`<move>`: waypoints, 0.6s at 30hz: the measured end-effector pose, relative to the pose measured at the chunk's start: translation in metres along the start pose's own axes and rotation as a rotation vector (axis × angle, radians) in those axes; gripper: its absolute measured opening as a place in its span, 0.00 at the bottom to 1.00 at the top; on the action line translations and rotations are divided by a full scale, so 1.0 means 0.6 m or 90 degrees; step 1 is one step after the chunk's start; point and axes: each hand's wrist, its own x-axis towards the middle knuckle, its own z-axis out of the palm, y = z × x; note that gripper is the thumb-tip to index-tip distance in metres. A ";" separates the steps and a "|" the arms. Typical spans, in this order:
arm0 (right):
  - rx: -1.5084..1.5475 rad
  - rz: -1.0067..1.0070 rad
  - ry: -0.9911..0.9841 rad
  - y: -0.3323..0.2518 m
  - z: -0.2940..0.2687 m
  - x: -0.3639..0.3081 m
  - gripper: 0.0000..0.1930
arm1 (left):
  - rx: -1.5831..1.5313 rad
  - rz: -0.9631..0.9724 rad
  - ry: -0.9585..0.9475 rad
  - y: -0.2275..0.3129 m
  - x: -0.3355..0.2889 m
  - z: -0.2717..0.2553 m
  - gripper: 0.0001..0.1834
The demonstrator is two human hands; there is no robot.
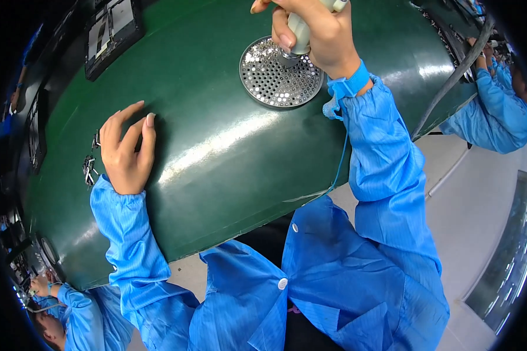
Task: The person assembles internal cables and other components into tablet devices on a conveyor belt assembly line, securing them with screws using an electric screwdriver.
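Observation:
My right hand (pixel 332 40) is closed around a pale powered screwdriver (pixel 300 36), whose upper end runs out of the picture. Its metal nose points down onto a round, perforated metal screw plate (pixel 282 90), where small shiny screws lie heaped toward the far left side; the tip itself is hard to make out. On the left, my left hand (pixel 126 151) rests over the green tabletop (pixel 216 199), holding nothing, with its fingers curved and apart. Close beside it lie small black-and-white parts (pixel 89 171).
A black rectangular frame (pixel 113 36) with parts inside lies at the far left. From my blue wrist strap (pixel 350 85) a thin cord hangs past the table's near edge. A grey cable (pixel 455 76) crosses at right. Blue-sleeved co-workers sit right (pixel 495 114) and lower left (pixel 88 313).

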 end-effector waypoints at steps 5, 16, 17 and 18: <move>0.004 -0.013 0.004 0.002 -0.021 -0.002 0.09 | -0.008 -0.010 -0.006 0.015 0.007 0.012 0.03; 0.011 -0.004 0.003 0.004 -0.043 -0.008 0.09 | -0.013 -0.016 -0.028 0.033 0.014 0.018 0.03; 0.007 -0.009 -0.004 0.004 -0.046 -0.008 0.09 | -0.018 -0.019 -0.026 0.036 0.016 0.019 0.03; 0.004 -0.015 -0.011 0.003 -0.049 -0.008 0.09 | -0.022 -0.022 -0.025 0.038 0.018 0.019 0.03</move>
